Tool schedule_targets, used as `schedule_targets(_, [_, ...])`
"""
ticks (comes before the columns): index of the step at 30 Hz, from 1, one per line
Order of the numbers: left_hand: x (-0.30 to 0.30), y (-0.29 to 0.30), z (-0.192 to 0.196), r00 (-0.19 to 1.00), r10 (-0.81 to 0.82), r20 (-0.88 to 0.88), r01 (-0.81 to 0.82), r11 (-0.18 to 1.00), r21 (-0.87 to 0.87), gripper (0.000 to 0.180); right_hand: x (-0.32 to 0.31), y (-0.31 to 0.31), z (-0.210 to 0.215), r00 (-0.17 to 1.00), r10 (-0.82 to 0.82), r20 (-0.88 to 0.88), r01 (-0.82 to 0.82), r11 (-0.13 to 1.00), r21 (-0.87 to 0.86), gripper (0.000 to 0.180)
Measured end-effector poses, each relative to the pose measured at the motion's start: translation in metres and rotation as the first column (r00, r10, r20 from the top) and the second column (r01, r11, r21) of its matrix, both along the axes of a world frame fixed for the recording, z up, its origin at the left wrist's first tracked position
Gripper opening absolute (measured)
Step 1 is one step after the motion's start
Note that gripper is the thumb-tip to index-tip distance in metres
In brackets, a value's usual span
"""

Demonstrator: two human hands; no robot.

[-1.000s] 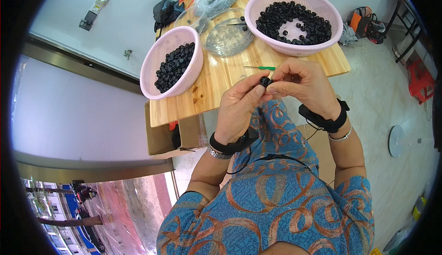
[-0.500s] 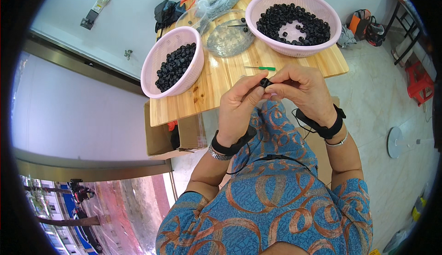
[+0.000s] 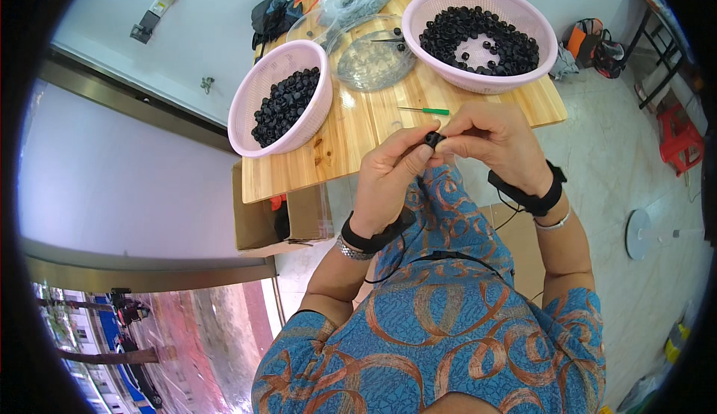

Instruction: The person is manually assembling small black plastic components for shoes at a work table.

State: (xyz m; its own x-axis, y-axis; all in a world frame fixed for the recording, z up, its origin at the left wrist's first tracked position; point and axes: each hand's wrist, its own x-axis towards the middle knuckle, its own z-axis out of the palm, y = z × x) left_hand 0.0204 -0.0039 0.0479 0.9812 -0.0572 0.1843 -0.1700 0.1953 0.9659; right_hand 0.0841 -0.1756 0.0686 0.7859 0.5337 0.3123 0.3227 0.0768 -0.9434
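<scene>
Head view: both hands, left [image 3: 388,178] and right [image 3: 493,141], pinch one small black part [image 3: 433,139] just off the table's [image 3: 358,126] near edge, seemingly mid-assembly; next needs a firm press.

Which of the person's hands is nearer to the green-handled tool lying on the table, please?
Right. The right hand sits just below the green-handled tool; the left hand is lower, further left.
</scene>
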Motion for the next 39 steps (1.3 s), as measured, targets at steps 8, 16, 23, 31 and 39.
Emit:
schedule_targets(8, [0.002,-0.002,-0.008,0.991,0.073,-0.108,-0.102,0.953,-0.285,0.03,-0.012,0.018,-0.011,0.848,-0.239,0.473,0.261,0.965,0.021,0.011])
schedule_targets(16, [-0.001,0.001,-0.008,0.998,0.047,-0.045,-0.056,0.971,-0.234,0.032,-0.012,0.019,-0.009,0.885,-0.212,0.415,0.228,0.974,0.011,0.01])
schedule_targets(23, [-0.002,0.002,-0.009,0.997,0.075,-0.026,-0.078,0.983,-0.166,0.029,-0.009,0.02,-0.012,0.859,-0.196,0.474,0.231,0.973,-0.016,0.012])
schedule_targets(31, [-0.002,0.005,-0.007,0.998,0.049,-0.028,-0.052,0.992,-0.117,0.028,0.004,0.017,-0.017,0.974,0.063,-0.22,-0.057,0.998,0.035,0.018])
schedule_targets(39, [-0.003,0.007,-0.009,0.997,0.054,0.057,-0.059,0.995,0.079,0.028,0.005,0.015,-0.015,0.944,0.201,-0.263,-0.181,0.978,0.1,0.02])
